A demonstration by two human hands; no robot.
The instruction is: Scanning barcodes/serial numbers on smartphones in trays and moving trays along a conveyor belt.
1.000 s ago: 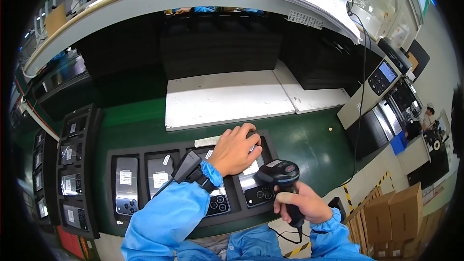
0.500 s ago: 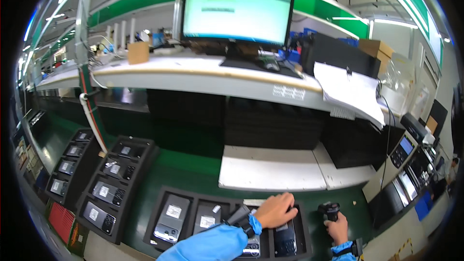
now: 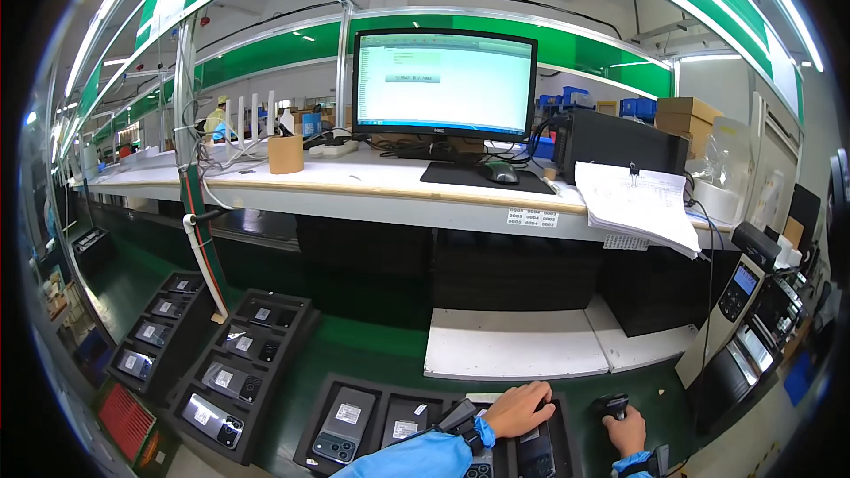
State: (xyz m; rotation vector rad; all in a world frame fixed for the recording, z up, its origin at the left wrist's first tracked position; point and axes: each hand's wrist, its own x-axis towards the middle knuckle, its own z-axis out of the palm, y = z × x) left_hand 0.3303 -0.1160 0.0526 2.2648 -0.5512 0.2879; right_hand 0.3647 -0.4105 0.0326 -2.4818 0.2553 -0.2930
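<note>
A black foam tray at the front holds several smartphones in slots, each bearing a white label. My left hand lies over its right part, palm down, at the upper end of a dark smartphone. Thumb and forefinger are apart, with nothing visible between them; the other fingertips are hidden. A dark strapped device sits at my left wrist, above the blue sleeve. Right of the tray, my right hand is closed round the handle of a black handheld scanner. A grey smartphone fills the leftmost slot.
Two more foam trays of phones stand at the left. Behind the front tray lies a white board. A shelf above carries a monitor, mouse and papers. A grey machine stands right.
My view has tilted upward, so the bench and trays sit lower in the picture. Both hands keep nearly the same places relative to the tray, and the scanner stays in my right hand.
</note>
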